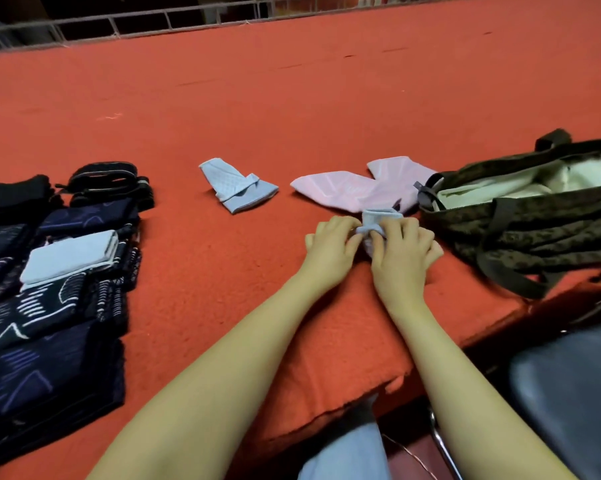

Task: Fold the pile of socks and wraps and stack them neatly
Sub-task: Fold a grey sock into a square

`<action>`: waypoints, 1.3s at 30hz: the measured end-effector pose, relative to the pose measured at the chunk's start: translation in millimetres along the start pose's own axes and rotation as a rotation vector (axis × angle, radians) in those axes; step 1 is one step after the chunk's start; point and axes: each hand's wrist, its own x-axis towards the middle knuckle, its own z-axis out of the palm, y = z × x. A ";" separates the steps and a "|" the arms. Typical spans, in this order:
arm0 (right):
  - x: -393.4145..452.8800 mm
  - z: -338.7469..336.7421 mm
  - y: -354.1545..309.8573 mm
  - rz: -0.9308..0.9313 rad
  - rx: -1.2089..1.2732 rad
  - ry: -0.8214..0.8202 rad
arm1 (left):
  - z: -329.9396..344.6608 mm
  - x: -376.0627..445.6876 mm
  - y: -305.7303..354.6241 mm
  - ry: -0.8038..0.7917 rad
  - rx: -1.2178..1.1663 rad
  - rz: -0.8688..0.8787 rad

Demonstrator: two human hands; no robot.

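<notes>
A small light-blue sock (375,220) lies bunched on the red cloth between my two hands. My left hand (330,244) pinches its left side, and my right hand (403,251) grips its right side with curled fingers. Just behind it lie two pink socks (344,188), partly overlapping. Another light-blue sock (236,187) lies alone, further left. At the far left, folded dark patterned wraps and socks (50,306) sit in stacks, with a folded light-blue piece (70,256) on top.
A dark patterned bag (534,216) with a pale lining lies open at the right, straps trailing towards the table edge. A dark chair seat (569,386) stands below the red-covered table (292,98). A metal railing (119,22) runs along the far edge.
</notes>
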 end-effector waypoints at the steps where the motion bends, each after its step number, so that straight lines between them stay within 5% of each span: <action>1: -0.5 -2.1 -0.4 -0.022 0.069 -0.009 | -2.1 -4.4 -3.0 0.048 -0.034 0.010; 7: -11.8 -15.3 -34.1 -0.221 0.381 -0.126 | -42.8 -52.8 -33.8 0.333 -0.032 0.149; 14: -32.5 -14.1 -120.5 -0.360 0.531 -0.384 | -103.3 -114.2 -83.2 0.544 0.009 -0.096; 20: -58.1 -1.9 -133.3 -0.320 0.540 -0.559 | -100.3 -144.1 -111.1 0.503 0.011 -0.282; 27: -55.9 0.9 -133.9 -0.268 0.440 -0.554 | -98.0 -150.2 -107.5 0.388 -0.017 -0.129; 34: -54.9 2.7 -138.2 -0.231 0.267 -0.567 | -92.2 -146.2 -115.5 0.428 0.283 -0.047; 39: -53.8 -1.6 -132.4 -0.113 0.519 -0.688 | -94.5 -132.2 -118.2 0.455 0.325 -0.188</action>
